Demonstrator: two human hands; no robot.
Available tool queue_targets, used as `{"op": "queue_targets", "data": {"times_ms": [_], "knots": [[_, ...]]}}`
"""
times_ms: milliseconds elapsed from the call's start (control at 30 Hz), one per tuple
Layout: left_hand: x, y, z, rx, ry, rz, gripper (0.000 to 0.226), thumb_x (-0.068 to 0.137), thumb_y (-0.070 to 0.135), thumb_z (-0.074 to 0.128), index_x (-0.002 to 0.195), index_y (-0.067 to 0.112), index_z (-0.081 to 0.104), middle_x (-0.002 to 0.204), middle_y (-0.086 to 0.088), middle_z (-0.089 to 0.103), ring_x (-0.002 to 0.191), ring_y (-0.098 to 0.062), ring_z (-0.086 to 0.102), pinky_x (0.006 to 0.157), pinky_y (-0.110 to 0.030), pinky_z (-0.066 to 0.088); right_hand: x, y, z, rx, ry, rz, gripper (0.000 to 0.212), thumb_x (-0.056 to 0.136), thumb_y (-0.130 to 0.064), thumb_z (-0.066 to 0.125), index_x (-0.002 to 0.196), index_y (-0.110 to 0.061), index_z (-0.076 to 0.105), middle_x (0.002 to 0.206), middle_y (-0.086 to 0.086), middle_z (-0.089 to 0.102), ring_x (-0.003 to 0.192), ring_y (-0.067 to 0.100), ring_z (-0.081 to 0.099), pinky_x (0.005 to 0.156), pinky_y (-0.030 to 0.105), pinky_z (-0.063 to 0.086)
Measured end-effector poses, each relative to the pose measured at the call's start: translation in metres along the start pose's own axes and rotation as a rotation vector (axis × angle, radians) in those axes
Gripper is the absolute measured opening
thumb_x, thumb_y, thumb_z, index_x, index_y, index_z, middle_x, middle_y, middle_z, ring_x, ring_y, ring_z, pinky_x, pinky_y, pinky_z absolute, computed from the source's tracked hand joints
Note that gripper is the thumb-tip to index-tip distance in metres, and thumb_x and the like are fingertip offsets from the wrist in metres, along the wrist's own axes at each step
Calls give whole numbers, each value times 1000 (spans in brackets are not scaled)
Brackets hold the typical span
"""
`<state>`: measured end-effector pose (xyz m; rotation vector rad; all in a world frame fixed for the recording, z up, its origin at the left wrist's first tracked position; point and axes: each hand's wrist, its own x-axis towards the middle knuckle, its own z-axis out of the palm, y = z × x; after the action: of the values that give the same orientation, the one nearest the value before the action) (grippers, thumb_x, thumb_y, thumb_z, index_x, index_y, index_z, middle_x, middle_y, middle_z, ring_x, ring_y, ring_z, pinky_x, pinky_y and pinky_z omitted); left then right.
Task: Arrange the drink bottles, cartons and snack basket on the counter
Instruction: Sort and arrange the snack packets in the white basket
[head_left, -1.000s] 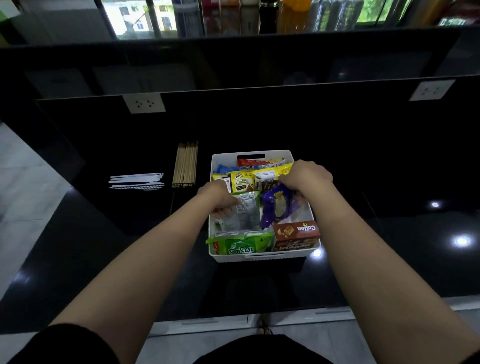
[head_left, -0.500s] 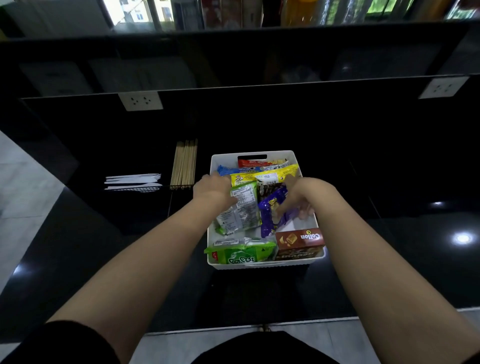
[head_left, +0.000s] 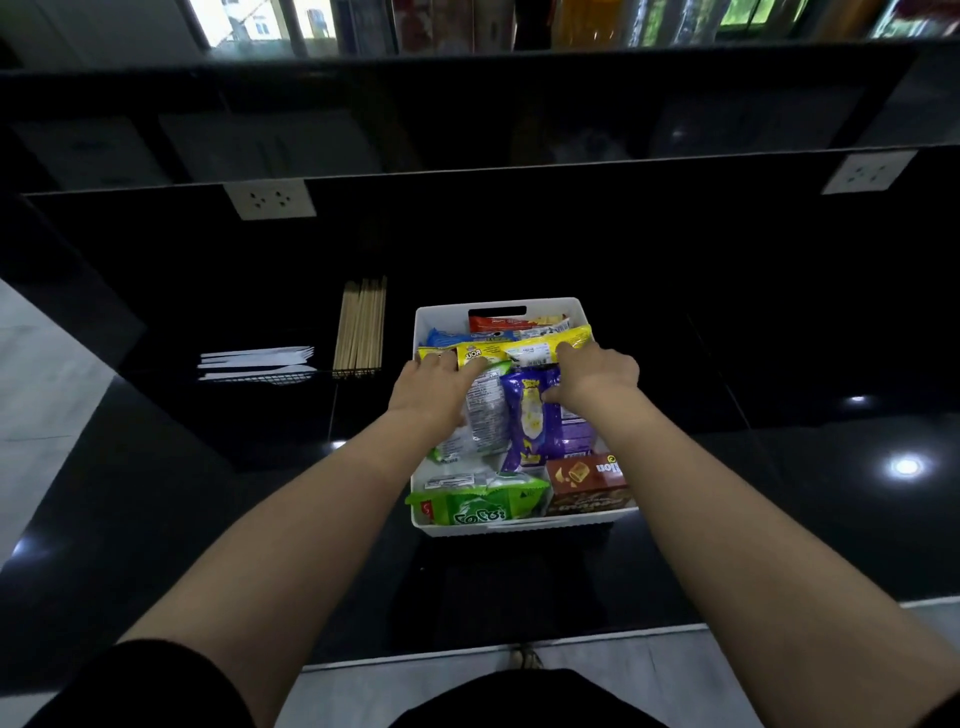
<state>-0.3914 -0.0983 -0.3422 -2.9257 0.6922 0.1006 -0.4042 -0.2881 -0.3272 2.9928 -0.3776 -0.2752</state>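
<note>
The white snack basket stands on the black counter, straight ahead of me. Both my hands are inside it. My left hand grips the top of a green-and-white packet. My right hand pinches the top of a purple packet, with its fingers resting on a yellow packet behind. A green bag and a brown biscuit box lie at the basket's near end. Blurred drink bottles show on the raised ledge at the top.
A bundle of wooden sticks and several white wrapped utensils lie left of the basket. Two wall sockets sit in the black back panel. The counter's near edge runs just in front of my body.
Both hands have shifted among the packets toward the far end of the basket. The purple and green-and-white packets have been turned more upright and side by side.
</note>
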Motion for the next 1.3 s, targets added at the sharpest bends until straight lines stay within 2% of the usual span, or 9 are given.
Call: {"op": "queue_targets", "data": {"times_ms": [67,133,200,300,400,633,1067,1200,1300], "knots": [[0,-1,5,-16,52,14,84,83,33,68,149,28,17,137,-11,40,127,-30,37,101,-41,34,-1,3,9,39,32,-17,69,84,-58,63,138,-23,40,134,11,45,119,30,49,77,38,45],[0,-3,10,-43,92,39,82,85,35,59,151,25,12,146,-12,30,135,-30,28,109,-42,27,-3,8,15,4,139,-69,73,81,-63,61,137,-23,38,135,11,41,123,31,42,90,40,42],[0,-4,14,-89,67,41,89,85,50,56,153,23,6,158,-11,10,146,-29,10,118,-43,14,-5,12,22,-13,266,-151,78,78,-67,60,138,-23,36,137,11,38,126,31,37,98,41,35],[3,-1,17,-138,-14,6,96,88,66,45,154,21,-6,162,-8,-11,149,-26,-9,121,-42,2,-5,17,32,40,265,-281,83,85,-64,53,150,-24,20,157,7,18,145,27,15,114,44,17],[6,2,17,-172,-79,-27,95,89,67,42,154,21,-11,162,-7,-12,149,-25,-10,121,-43,0,-4,18,41,81,209,-331,79,93,-61,42,155,-25,8,163,1,4,150,21,0,119,42,5],[8,-1,16,-133,-126,-2,92,91,62,43,154,20,-8,162,-7,-7,149,-25,-6,121,-46,1,6,19,44,108,147,-354,78,95,-60,38,155,-28,1,163,-2,-2,149,17,-5,119,42,0],[-33,10,0,-298,-14,64,80,95,59,37,155,22,-1,163,-3,-1,149,-19,0,122,-41,1,-47,39,29,322,211,-352,70,95,-48,46,154,-22,19,161,-1,16,148,15,11,120,39,5],[-59,21,-8,-437,67,103,74,95,55,39,154,19,12,161,-4,15,148,-20,13,121,-40,14,-80,43,26,410,275,-349,64,90,-44,53,146,-19,36,151,0,37,140,18,31,118,39,14],[-79,24,-11,-481,88,171,73,90,65,40,149,23,26,152,-2,34,138,-21,34,111,-39,34,-104,46,28,462,321,-338,55,81,-50,54,128,-22,51,128,-3,55,122,19,46,108,39,27]]}}
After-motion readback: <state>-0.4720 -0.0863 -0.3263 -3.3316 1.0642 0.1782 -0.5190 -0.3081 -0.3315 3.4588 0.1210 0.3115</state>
